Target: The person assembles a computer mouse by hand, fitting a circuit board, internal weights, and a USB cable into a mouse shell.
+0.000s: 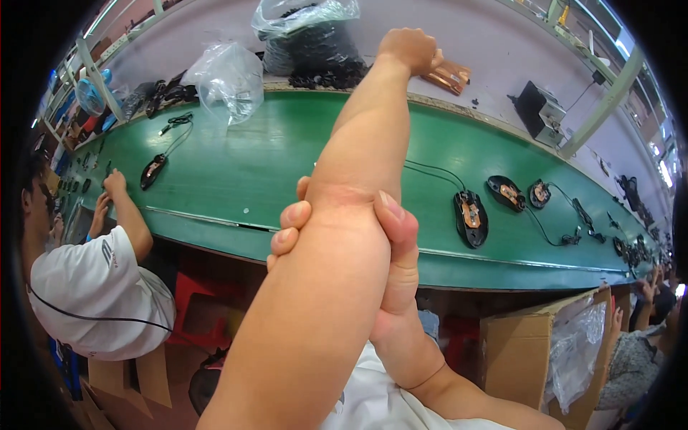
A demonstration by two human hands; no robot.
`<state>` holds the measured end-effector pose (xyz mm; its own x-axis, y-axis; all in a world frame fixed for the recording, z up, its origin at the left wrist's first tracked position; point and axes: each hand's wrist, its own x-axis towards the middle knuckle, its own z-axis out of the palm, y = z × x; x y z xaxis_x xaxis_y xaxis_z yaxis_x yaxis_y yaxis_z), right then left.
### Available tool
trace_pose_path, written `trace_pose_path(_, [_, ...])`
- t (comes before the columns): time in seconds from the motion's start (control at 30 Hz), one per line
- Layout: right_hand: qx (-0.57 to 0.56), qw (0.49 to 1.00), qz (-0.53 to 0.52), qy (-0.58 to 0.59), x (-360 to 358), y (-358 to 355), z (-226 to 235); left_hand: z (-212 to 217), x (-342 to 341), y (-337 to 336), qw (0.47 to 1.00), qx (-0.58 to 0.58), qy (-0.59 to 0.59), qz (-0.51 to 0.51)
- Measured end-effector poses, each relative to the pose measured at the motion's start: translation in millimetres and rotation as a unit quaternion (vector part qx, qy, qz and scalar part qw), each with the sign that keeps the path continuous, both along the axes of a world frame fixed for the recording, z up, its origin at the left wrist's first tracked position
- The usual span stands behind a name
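My left arm stretches up across the middle of the picture, over the green bench. At its end my left hand is closed in a fist, with no object showing from it. Beside the fist, on the ledge behind the bench, lies a packet of copper-coloured parts, partly covered by the hand. My right hand is wrapped around my left arm near the elbow, thumb on one side and fingertips on the other. To the right, an opened computer mouse with copper-coloured innards lies on the bench, its cable running back behind my arm.
More opened mice with cables lie farther right on the bench. Another mouse is at the left. Bags of black parts stand along the back. A co-worker sits left; a cardboard box is lower right.
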<state>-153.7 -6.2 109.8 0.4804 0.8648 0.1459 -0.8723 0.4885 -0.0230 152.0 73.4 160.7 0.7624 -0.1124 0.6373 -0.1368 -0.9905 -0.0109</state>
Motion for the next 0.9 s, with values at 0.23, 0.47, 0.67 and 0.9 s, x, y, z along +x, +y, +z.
trace_pose_path(0.23, [0.016, 0.999, -0.003, 0.042, -2, -4, -1, -7, 4, 1, 0.962, 0.262, 0.003, -0.081])
trace_pose_path(0.47, [0.023, 0.998, -0.014, 0.053, 4, -18, 1, -15, 18, -17, 0.892, 0.425, -0.045, -0.147])
trace_pose_path(0.67, [-0.04, 0.997, 0.004, 0.061, -1, -27, 10, -31, 18, 1, 0.902, 0.413, -0.084, -0.092])
trace_pose_path(0.9, [-0.208, 0.926, -0.133, -0.286, -11, -57, -30, -49, -7, 56, 0.943, 0.205, -0.249, -0.076])
